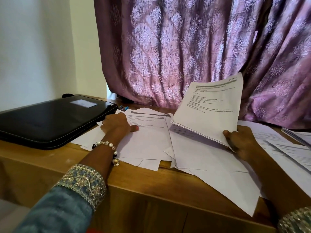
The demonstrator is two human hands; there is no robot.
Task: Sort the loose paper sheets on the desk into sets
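Observation:
Loose white printed sheets (207, 158) lie scattered and overlapping across the wooden desk (134, 182). My left hand (116, 123) rests on a printed sheet (148, 130) at the left of the spread, thumb flat on the paper. My right hand (240, 142) grips the near corner of a thin stack of printed sheets (208, 106), lifted and tilted up off the desk. Whether my left fingers pinch any paper is hidden behind the hand.
A black laptop case (50, 120) lies on the desk's left side, touching the papers. More printed sheets (292, 148) lie at the right edge. A purple patterned curtain (185, 47) hangs right behind the desk. A blue object (123, 108) peeks out by the case.

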